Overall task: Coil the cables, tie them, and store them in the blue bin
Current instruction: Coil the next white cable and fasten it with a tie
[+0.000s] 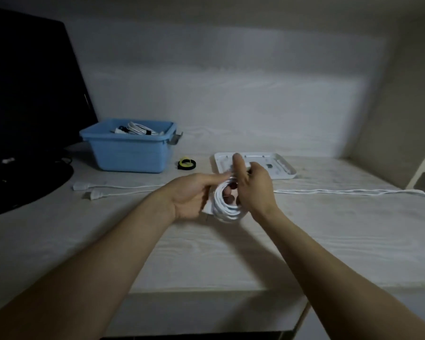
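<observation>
Holding a white cable coil [227,204] above the middle of the light wood table [304,236], both hands meet at the centre of the head view. Left hand [194,195] grips the coil's left side, fingers reaching toward the top of the loops, palm turned inward. Right hand [254,190] has fingers curled through and around the loops on the right, index finger sticking up; fingertips show through the coil's opening. Coil is several loops thick, hanging roughly upright between the hands, off the table. Blue bin [130,153] sits at back left, with coiled white cables [138,128] already inside. Just right of the bin lies a black and yellow tape roll [187,163]. White tray [280,165] lies behind the hands, partly hidden by the right hand. Two more white cables [123,188] lie straight across the table behind the hands, plug ends at left, lines running out to the right edge. Dark monitor [30,89] stands at far left on its black base [22,190]. Whether the coil is tied yet, cannot tell.
</observation>
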`<control>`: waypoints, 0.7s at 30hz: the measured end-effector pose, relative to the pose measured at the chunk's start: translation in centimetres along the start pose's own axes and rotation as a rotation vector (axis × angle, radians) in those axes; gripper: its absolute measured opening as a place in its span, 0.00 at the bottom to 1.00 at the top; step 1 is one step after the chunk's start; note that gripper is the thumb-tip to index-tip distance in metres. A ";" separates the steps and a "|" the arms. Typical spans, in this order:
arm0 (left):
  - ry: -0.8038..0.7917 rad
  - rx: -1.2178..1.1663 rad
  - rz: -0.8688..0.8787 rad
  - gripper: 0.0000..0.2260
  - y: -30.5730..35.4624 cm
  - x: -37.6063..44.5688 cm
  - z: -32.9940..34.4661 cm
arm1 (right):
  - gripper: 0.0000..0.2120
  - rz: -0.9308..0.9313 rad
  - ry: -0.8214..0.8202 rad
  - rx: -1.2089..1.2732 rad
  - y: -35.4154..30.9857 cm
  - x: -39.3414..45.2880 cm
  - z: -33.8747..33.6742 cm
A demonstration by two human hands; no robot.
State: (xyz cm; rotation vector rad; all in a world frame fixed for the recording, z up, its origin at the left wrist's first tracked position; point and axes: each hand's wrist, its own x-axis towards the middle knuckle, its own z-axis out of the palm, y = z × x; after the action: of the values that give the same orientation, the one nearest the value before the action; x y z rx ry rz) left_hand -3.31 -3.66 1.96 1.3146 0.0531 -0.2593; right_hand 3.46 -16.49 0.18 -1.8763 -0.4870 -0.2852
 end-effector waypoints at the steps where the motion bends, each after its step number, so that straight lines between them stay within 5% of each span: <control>1: -0.008 0.063 0.019 0.12 0.0 0.2 -0.8 | 0.28 0.010 -0.017 0.017 0.4 0.9 0.4; 4: -0.050 0.156 0.040 0.11 0.5 1.0 -3.2 | 0.30 0.033 -0.155 0.098 1.0 3.0 1.8; 8: -0.079 -0.013 0.089 0.09 0.9 2.0 -6.3 | 0.20 0.066 -0.280 0.211 0.3 5.4 3.9; 14: 0.148 -0.079 0.175 0.08 0.5 2.1 -8.8 | 0.18 0.050 -0.415 0.290 -0.9 7.6 7.7; 18: 0.362 0.138 0.213 0.14 0.6 2.0 -10.8 | 0.17 0.022 -0.489 0.172 -0.7 8.9 10.1; 21: 0.658 0.375 0.314 0.16 0.5 2.6 -13.3 | 0.15 0.014 -0.352 -0.024 0.4 10.9 12.0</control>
State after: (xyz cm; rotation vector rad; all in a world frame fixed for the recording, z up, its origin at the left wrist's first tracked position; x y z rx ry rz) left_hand 0.79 8.85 -1.45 1.7111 0.3642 0.4598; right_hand 12.85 -3.28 0.22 -1.9601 -0.7098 0.0522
